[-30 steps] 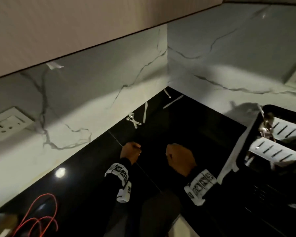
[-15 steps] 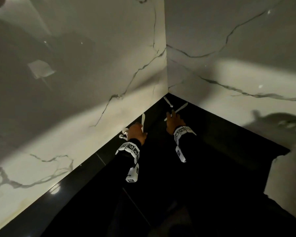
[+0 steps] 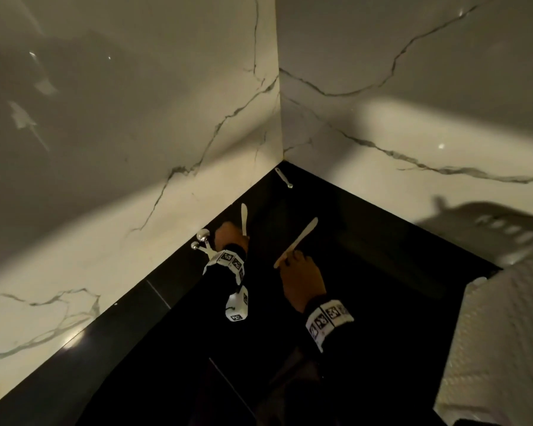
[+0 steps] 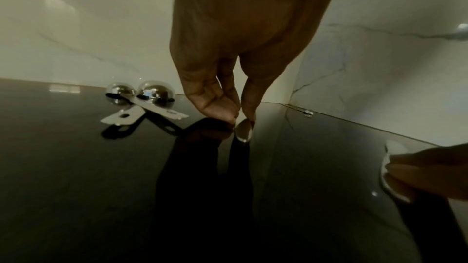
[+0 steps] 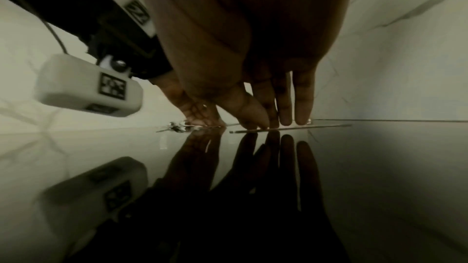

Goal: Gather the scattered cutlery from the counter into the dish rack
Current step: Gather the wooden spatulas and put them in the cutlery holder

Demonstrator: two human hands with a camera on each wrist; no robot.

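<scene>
Head view: unreadable wrist-band markers (image 3: 230,259).

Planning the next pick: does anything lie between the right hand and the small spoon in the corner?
Only the long flat utensil that the right hand touches; past its tip, nothing visible lies on the black counter before the small spoon.
</scene>
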